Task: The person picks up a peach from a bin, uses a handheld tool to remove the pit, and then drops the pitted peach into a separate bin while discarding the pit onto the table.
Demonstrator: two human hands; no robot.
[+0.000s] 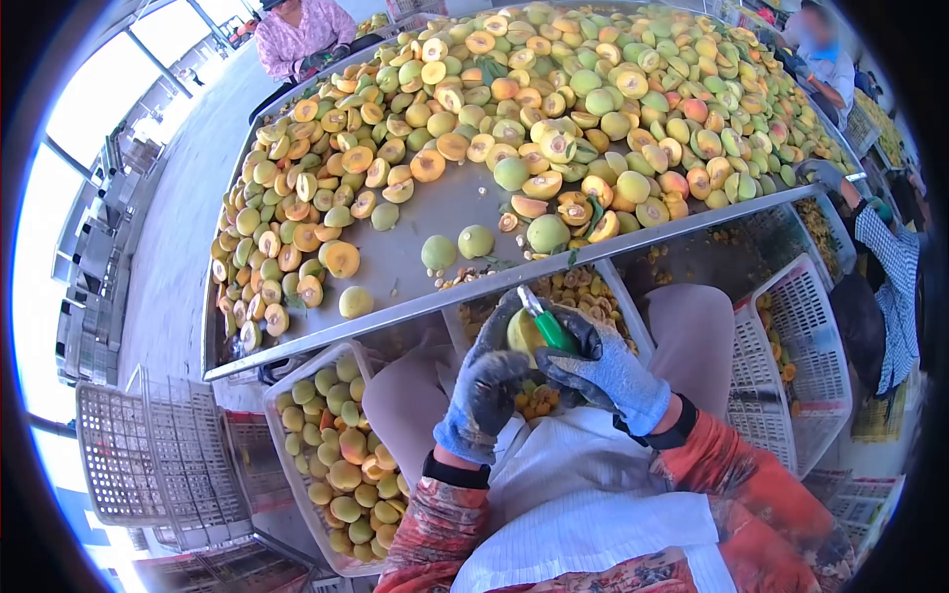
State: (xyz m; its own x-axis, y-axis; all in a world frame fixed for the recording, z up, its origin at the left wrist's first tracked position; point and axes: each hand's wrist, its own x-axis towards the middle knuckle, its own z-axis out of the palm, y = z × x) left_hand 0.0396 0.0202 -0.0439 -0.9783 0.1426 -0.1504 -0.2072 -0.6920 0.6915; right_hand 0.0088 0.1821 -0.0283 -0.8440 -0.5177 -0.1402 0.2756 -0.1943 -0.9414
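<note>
Both my hands wear blue-grey gloves with dark palms and meet above my lap, just in front of the metal table's edge. My left hand is wrapped round a yellow-green fruit. In my right hand is a green-handled tool, its light metal tip pointing up and left, close beside the fruit. Below and behind my hands, a crate holds cut fruit pieces. On the metal table, halved and whole fruits lie in a large heap.
A crate of whole fruits stands left of my legs. White crates are at the right, stacked empty crates at the far left. One person is across the table; others are at the right, one arm near the table's corner.
</note>
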